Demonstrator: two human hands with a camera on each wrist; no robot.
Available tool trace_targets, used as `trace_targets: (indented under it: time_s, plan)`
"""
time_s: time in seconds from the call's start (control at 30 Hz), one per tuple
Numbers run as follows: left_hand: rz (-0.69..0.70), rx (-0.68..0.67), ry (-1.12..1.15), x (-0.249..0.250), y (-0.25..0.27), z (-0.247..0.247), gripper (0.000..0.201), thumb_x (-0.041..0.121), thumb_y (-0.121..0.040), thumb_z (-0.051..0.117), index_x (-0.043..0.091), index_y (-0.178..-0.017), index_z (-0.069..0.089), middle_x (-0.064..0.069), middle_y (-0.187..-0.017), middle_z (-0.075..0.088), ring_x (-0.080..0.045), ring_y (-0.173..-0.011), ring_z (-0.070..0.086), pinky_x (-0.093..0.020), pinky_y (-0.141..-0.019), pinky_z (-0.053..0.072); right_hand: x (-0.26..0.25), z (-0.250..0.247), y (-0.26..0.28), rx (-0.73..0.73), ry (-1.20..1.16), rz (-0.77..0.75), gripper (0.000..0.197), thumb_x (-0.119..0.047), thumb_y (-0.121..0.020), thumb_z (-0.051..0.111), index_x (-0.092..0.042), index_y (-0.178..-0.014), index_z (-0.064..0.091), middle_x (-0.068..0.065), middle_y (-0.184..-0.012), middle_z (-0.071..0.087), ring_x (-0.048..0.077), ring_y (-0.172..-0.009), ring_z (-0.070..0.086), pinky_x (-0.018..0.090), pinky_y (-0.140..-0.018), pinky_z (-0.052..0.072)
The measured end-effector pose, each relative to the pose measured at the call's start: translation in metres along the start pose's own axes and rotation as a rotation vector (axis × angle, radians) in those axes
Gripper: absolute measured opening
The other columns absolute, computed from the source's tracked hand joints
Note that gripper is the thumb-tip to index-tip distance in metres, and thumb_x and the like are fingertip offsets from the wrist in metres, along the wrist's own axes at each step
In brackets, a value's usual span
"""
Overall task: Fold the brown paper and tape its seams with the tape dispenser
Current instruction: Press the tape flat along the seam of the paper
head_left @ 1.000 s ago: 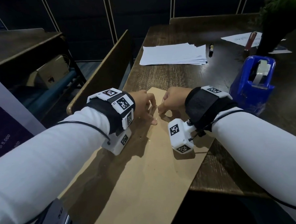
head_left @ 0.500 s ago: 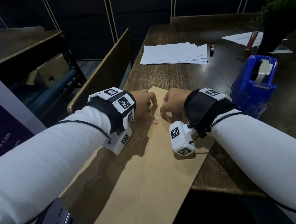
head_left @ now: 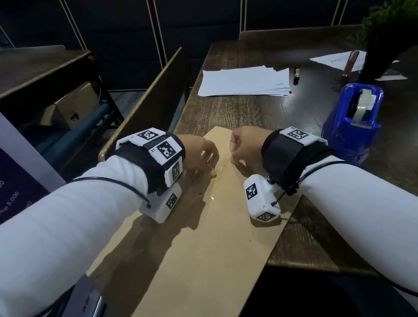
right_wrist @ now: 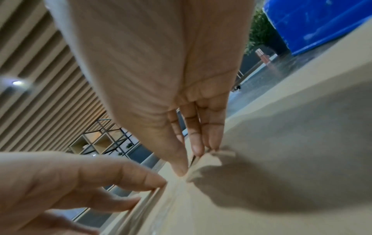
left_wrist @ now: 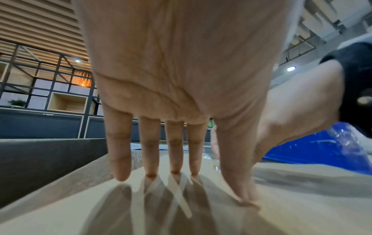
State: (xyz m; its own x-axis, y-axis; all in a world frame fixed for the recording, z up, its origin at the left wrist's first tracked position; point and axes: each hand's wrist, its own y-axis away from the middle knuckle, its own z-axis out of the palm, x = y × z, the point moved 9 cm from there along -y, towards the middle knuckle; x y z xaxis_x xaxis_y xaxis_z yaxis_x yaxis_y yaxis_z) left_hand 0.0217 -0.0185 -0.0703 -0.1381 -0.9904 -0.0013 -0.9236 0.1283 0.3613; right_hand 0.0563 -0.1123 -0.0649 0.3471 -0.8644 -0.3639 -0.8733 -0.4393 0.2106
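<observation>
The folded brown paper lies lengthwise on the dark wooden table, its near end hanging over the table's front edge. A shiny strip of clear tape runs along its middle seam. My left hand presses on the paper's far end with straight fingers and the thumb down near the seam. My right hand is just to its right, thumb and fingertips pressing on the paper. The blue tape dispenser stands to the right of my right wrist, apart from both hands.
A stack of white sheets and a black pen lie at the far middle of the table. A dark plant pot and a red pen stand behind the dispenser. A wooden panel borders the table's left edge.
Both hands stay pressed on the paper's far end. The right fingertips have drawn slightly to the right, away from the left thumb.
</observation>
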Motion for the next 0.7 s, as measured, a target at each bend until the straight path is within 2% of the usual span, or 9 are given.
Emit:
trace_targets:
  time_s: [0.1,0.17,0.3,0.33,0.43,0.5,0.57,0.7]
  plan:
    - [0.051,0.015,-0.028,0.007,0.01,0.002,0.046,0.026,-0.093,0.057,0.029,-0.138,0.049,0.0,-0.131,0.055,-0.019,-0.113,0.054,-0.033,-0.096,0.046,-0.006,0.0,0.009,-0.013,0.091,-0.085,0.019,-0.009,-0.088,0.055,-0.016,-0.105,0.061,0.001,-0.108,0.063,0.021,-0.102,0.059,0.03,-0.084,0.047]
    - [0.097,0.033,-0.044,0.015,0.016,0.005,0.046,0.018,-0.093,0.05,0.029,-0.137,0.051,0.0,-0.134,0.055,-0.021,-0.118,0.053,-0.037,-0.1,0.045,-0.008,0.004,0.018,-0.037,0.163,-0.116,0.023,-0.013,-0.091,0.054,-0.022,-0.111,0.06,0.0,-0.114,0.062,0.02,-0.103,0.058,0.032,-0.087,0.048]
    - [0.116,0.009,-0.069,0.025,0.027,0.007,0.043,0.02,-0.092,0.045,0.028,-0.133,0.056,-0.002,-0.129,0.06,-0.024,-0.113,0.056,-0.039,-0.098,0.046,-0.014,0.012,0.036,-0.067,0.271,-0.183,0.032,-0.026,-0.095,0.049,-0.025,-0.126,0.056,0.003,-0.122,0.059,0.023,-0.109,0.056,0.033,-0.093,0.046]
    - [0.109,-0.003,-0.082,0.026,0.028,0.009,0.042,0.021,-0.093,0.044,0.027,-0.133,0.057,-0.002,-0.126,0.061,-0.024,-0.111,0.057,-0.039,-0.097,0.047,-0.015,0.013,0.038,-0.074,0.286,-0.189,0.035,-0.024,-0.095,0.049,-0.027,-0.13,0.054,0.004,-0.123,0.059,0.023,-0.108,0.056,0.034,-0.094,0.046]
    - [0.097,-0.026,-0.117,0.029,0.029,0.014,0.039,0.023,-0.094,0.043,0.024,-0.13,0.06,-0.002,-0.123,0.062,-0.024,-0.108,0.058,-0.039,-0.096,0.048,-0.014,0.022,0.036,-0.148,0.334,-0.166,0.058,-0.005,-0.088,0.05,-0.039,-0.135,0.05,0.005,-0.123,0.056,0.021,-0.102,0.055,0.037,-0.091,0.049]
    - [0.097,-0.033,-0.18,0.033,0.031,0.018,0.038,0.025,-0.094,0.043,0.023,-0.127,0.061,-0.003,-0.125,0.058,-0.026,-0.11,0.057,-0.041,-0.096,0.048,-0.012,0.027,0.035,-0.2,0.385,-0.138,0.067,-0.005,-0.083,0.06,-0.047,-0.134,0.048,0.003,-0.124,0.051,0.022,-0.1,0.056,0.041,-0.088,0.052]
    - [0.068,-0.055,-0.253,0.036,0.033,0.021,0.039,0.027,-0.095,0.042,0.023,-0.131,0.057,-0.003,-0.129,0.049,-0.029,-0.113,0.055,-0.043,-0.097,0.047,-0.011,0.031,0.036,-0.245,0.49,-0.116,0.075,-0.014,-0.079,0.072,-0.047,-0.138,0.041,0.001,-0.131,0.042,0.026,-0.108,0.054,0.043,-0.092,0.05]
    - [0.054,-0.091,-0.336,0.042,0.036,0.024,0.042,0.026,-0.095,0.042,0.021,-0.135,0.053,-0.005,-0.13,0.045,-0.031,-0.111,0.055,-0.043,-0.096,0.047,-0.01,0.033,0.044,-0.292,0.678,-0.109,0.087,-0.025,-0.079,0.075,-0.043,-0.147,0.024,0.002,-0.14,0.028,0.029,-0.125,0.044,0.042,-0.103,0.041]
